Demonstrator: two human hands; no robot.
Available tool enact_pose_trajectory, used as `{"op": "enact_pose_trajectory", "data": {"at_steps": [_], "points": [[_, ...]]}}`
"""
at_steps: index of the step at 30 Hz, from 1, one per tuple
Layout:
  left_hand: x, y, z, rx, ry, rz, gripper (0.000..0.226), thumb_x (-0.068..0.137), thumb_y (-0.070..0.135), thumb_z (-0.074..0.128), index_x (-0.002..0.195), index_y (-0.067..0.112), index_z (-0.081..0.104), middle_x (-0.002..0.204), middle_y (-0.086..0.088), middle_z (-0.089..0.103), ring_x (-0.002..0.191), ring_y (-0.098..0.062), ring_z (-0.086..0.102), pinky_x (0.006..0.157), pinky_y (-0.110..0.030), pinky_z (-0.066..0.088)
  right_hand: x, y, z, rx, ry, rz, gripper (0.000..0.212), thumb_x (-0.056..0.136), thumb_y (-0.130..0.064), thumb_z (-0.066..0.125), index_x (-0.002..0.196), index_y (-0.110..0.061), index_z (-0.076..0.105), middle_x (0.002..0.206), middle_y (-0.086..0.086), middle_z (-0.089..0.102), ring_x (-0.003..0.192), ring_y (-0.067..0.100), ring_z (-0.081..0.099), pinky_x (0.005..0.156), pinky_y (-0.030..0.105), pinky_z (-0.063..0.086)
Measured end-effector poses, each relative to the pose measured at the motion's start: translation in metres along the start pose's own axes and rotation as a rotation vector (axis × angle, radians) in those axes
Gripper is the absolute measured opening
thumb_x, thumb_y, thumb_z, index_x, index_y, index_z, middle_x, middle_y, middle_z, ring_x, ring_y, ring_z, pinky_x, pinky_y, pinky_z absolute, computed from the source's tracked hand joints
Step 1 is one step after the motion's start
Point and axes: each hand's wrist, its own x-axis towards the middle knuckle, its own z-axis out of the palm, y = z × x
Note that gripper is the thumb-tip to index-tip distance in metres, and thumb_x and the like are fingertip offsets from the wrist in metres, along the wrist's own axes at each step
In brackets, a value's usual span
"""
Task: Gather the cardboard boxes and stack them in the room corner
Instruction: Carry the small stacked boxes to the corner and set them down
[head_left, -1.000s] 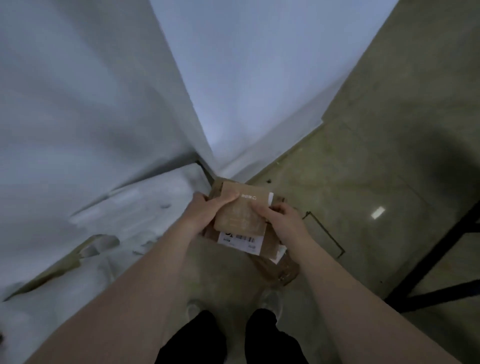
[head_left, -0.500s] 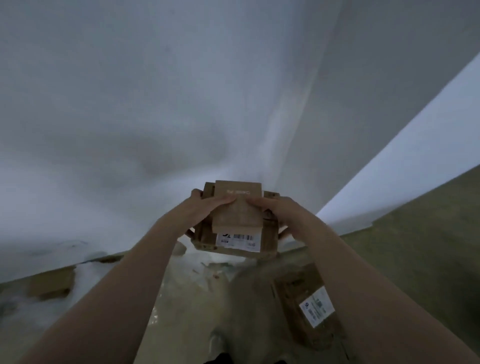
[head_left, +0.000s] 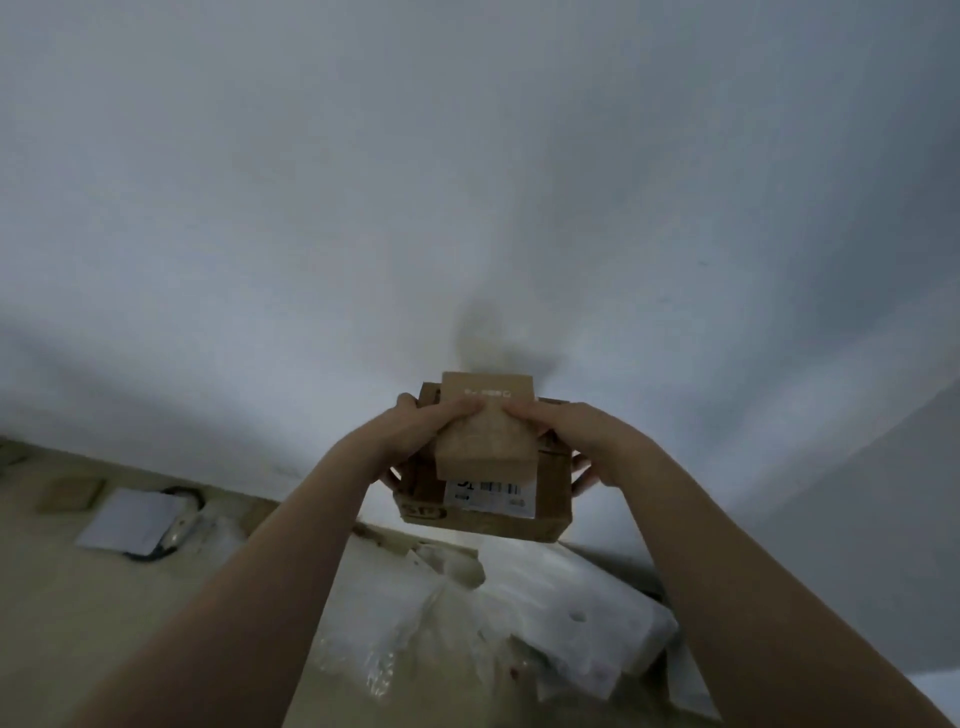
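Both forearms reached forward from the bottom of the frame, and the load sat right between them, held up in the air. The left hand (head_left: 415, 434) was clamped on the left side of the stack, thumb laid across the top of the small cardboard box (head_left: 487, 431), fingers wrapped below out of sight. The right hand (head_left: 582, 436) mirrored it on the right side, thumb pressed on that same small box, fingertips curling under the edge of the large cardboard box (head_left: 550, 493). So each grip was clenched on the pair of boxes together: the small one rode on top, pinned by both thumbs, and the large one was carried underneath it, wider on every side. A white shipping label (head_left: 491, 496) with a barcode showed on the large box's top, half covered by the small box's near end.

Below and beyond the hands, crumpled clear plastic wrap (head_left: 415, 613) and a white foam block (head_left: 587, 623) lay on the floor (head_left: 62, 597). Farther left on the floor sat a flat white sheet (head_left: 127, 519) with a dark loop just beside it; what the loop was could not be told. Behind everything rose the pale wall (head_left: 363, 182), and the stack was held up against it, well clear of the floor.
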Motion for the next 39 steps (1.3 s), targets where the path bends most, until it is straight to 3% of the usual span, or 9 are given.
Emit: {"op": "enact_pose_trajectory", "data": {"at_steps": [4,9,13,18,22,27,32,35,39], "points": [[-0.008,-0.02,-0.052,-0.062,0.097,-0.038,0.133,0.044,0.096,0.065,0.147,0.016,0.04,0.122,-0.014,0.069,0.102,-0.037,0.07,0.089,-0.058,0.06,0.017,-0.051,0.036,-0.096,-0.082,-0.073,0.074,0.075,-0.076,0.074,0.128,-0.025,0.067,0.125,0.006,0.069,0.112,0.039,0.066,0.102,0.066,0.052],[-0.019,-0.061,-0.118,-0.133,0.18,-0.051,0.132,0.042,0.097,0.065,0.143,0.014,0.046,0.116,-0.012,0.071,0.093,-0.035,0.074,0.081,-0.054,0.064,0.029,-0.105,0.098,-0.185,-0.15,-0.126,0.07,0.077,-0.074,0.074,0.125,-0.024,0.069,0.12,0.004,0.072,0.108,0.036,0.068,0.102,0.065,0.053],[-0.02,-0.1,-0.165,-0.171,0.215,-0.062,0.127,0.05,0.097,0.065,0.144,0.014,0.046,0.116,-0.01,0.07,0.093,-0.032,0.074,0.077,-0.051,0.065,0.038,-0.138,0.153,-0.216,-0.172,-0.141,0.065,0.076,-0.073,0.076,0.123,-0.029,0.069,0.118,0.002,0.073,0.107,0.035,0.068,0.101,0.066,0.053],[-0.029,-0.158,-0.241,-0.228,0.281,-0.068,0.127,0.048,0.099,0.063,0.142,0.015,0.045,0.115,-0.008,0.07,0.094,-0.03,0.074,0.075,-0.048,0.065,0.042,-0.19,0.241,-0.252,-0.195,-0.166,0.061,0.077,-0.07,0.078,0.12,-0.028,0.069,0.118,0.0,0.072,0.105,0.033,0.069,0.101,0.065,0.053],[-0.055,-0.216,-0.322,-0.285,0.39,-0.073,0.118,0.06,0.095,0.064,0.143,0.014,0.042,0.118,-0.007,0.066,0.097,-0.029,0.071,0.078,-0.05,0.064,0.039,-0.249,0.337,-0.305,-0.225,-0.205,0.052,0.078,-0.068,0.078,0.113,-0.029,0.072,0.113,0.0,0.074,0.103,0.03,0.07,0.1,0.063,0.055],[-0.093,-0.29,-0.407,-0.366,0.519,-0.094,0.121,0.056,0.097,0.065,0.143,0.016,0.043,0.123,-0.008,0.064,0.099,-0.029,0.07,0.079,-0.05,0.065,0.036,-0.305,0.451,-0.394,-0.303,-0.285,0.052,0.078,-0.07,0.077,0.114,-0.032,0.072,0.113,-0.001,0.074,0.104,0.03,0.07,0.1,0.061,0.055],[-0.124,-0.354,-0.453,-0.467,0.616,-0.144,0.139,0.034,0.105,0.063,0.142,0.019,0.048,0.121,-0.006,0.068,0.098,-0.029,0.072,0.08,-0.05,0.064,0.038,-0.338,0.541,-0.494,-0.405,-0.319,0.053,0.078,-0.07,0.077,0.114,-0.032,0.071,0.113,-0.002,0.073,0.103,0.029,0.07,0.096,0.056,0.057],[-0.146,-0.394,-0.481,-0.53,0.703,-0.193,0.129,0.043,0.103,0.063,0.142,0.022,0.047,0.124,-0.005,0.067,0.102,-0.029,0.07,0.083,-0.052,0.062,0.041,-0.361,0.604,-0.558,-0.5,-0.351,0.051,0.08,-0.069,0.076,0.115,-0.033,0.068,0.114,-0.003,0.072,0.103,0.025,0.068,0.087,0.05,0.058],[-0.165,-0.442,-0.528,-0.601,0.804,-0.257,0.107,0.06,0.093,0.066,0.137,0.022,0.048,0.117,-0.001,0.065,0.102,-0.027,0.068,0.087,-0.05,0.06,0.05,-0.393,0.689,-0.619,-0.606,-0.396,0.061,0.079,-0.07,0.076,0.123,-0.029,0.068,0.118,-0.002,0.072,0.107,0.025,0.068,0.095,0.055,0.057]]}}
